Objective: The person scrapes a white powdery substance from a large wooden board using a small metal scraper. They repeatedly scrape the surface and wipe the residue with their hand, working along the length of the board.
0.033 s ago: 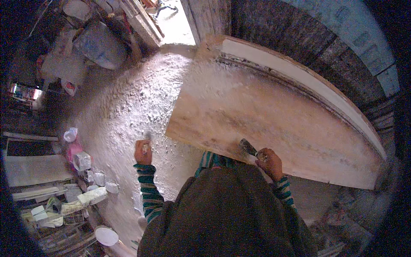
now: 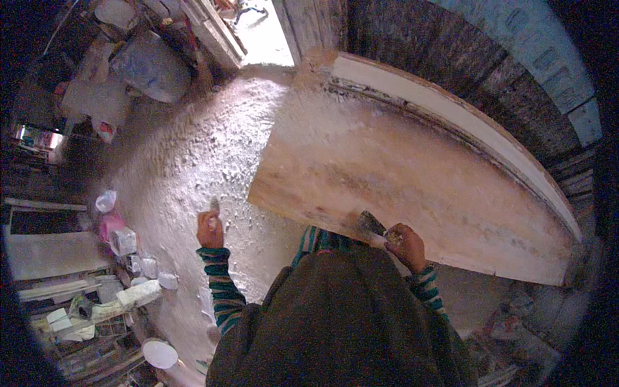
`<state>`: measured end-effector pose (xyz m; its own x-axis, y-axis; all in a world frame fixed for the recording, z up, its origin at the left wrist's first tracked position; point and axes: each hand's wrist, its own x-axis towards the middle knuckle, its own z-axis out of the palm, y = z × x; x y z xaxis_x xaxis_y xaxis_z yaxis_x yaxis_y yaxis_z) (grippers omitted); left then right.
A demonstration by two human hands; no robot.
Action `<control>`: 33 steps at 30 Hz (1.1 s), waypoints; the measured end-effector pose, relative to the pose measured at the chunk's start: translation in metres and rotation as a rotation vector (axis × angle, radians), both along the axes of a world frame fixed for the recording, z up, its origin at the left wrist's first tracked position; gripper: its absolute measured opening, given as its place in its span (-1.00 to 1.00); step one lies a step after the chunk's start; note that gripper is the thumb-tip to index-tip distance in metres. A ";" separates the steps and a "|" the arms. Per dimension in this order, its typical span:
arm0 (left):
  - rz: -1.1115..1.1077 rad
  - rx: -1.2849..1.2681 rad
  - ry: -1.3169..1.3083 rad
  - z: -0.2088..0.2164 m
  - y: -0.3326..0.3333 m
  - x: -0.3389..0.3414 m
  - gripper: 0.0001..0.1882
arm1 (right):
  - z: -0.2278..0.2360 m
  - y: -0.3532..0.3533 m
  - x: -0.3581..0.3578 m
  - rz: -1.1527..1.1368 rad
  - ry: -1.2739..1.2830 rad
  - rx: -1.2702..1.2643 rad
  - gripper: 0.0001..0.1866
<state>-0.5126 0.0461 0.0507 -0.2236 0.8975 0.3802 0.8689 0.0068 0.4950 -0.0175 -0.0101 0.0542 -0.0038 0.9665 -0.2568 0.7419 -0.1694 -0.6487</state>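
Observation:
My right hand is closed round the handle of a scraper. The scraper's dark, flat blade points up and left over the near edge of a worn wooden tabletop. To the left, off the table, my left hand is closed on a small tool with a grey tip. The tip sticks up past the fingers, above the floor; the rest of that tool is hidden in the fist, so its kind is not clear.
A pale raised rim runs along the table's far edge. White crumbs lie over the floor. At the left are white blocks, a pink bag and a round white lid. A large bluish bucket stands at the upper left.
My left hand has shifted slightly left with the small tool in it. My right hand and the scraper have hardly moved.

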 end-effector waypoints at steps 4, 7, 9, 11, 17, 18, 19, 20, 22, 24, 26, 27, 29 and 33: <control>0.181 0.029 -0.628 -0.024 -0.031 -0.005 -0.86 | -0.008 -0.023 0.023 0.125 0.129 -0.265 -0.69; 0.014 -0.047 -0.333 -0.035 -0.041 0.022 -0.87 | -0.031 -0.054 0.038 0.104 0.215 -0.455 -0.70; -0.082 -0.085 -0.423 -0.046 -0.048 0.038 -0.87 | -0.029 -0.064 0.039 0.010 0.285 -0.513 -0.70; -0.121 -0.128 -0.491 -0.047 -0.049 0.057 -0.87 | -0.014 -0.064 0.025 -0.126 0.362 -0.515 -0.70; -0.301 -0.102 -0.433 -0.033 -0.043 0.041 -0.87 | -0.055 -0.075 -0.009 -0.212 0.516 -0.380 -0.73; -0.299 -0.108 -0.458 -0.029 -0.046 0.034 -0.87 | -0.057 -0.079 -0.011 -0.233 0.477 -0.400 -0.73; -0.296 -0.109 -0.484 -0.027 -0.048 0.028 -0.87 | -0.052 -0.078 -0.014 -0.251 0.437 -0.416 -0.74; -0.293 -0.110 -0.510 -0.026 -0.050 0.021 -0.87 | -0.048 -0.078 -0.019 -0.270 0.397 -0.432 -0.75; -0.280 -0.134 -0.502 -0.029 -0.055 0.004 -0.88 | -0.049 -0.082 -0.025 -0.311 0.396 -0.356 -0.76; -0.276 -0.141 -0.487 -0.032 -0.060 -0.011 -0.89 | -0.051 -0.085 -0.028 -0.335 0.388 -0.305 -0.77; -0.276 -0.139 -0.459 -0.032 -0.063 -0.020 -0.90 | -0.050 -0.086 -0.030 -0.341 0.378 -0.289 -0.77; -0.283 -0.125 -0.457 -0.034 -0.066 -0.023 -0.90 | -0.050 -0.086 -0.030 -0.326 0.300 -0.262 -0.77; -0.297 -0.101 -0.446 -0.036 -0.071 -0.030 -0.91 | -0.046 -0.085 -0.035 -0.297 0.150 -0.211 -0.77; -0.272 -0.104 -0.488 -0.041 -0.079 -0.035 -0.91 | -0.029 -0.074 -0.045 -0.229 0.228 -0.263 -0.71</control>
<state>-0.5477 -0.0326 0.0095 -0.1067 0.9746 0.1968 0.5165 -0.1148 0.8486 -0.0629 -0.0838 0.0256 0.1183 0.8506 -0.5123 0.5082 -0.4951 -0.7047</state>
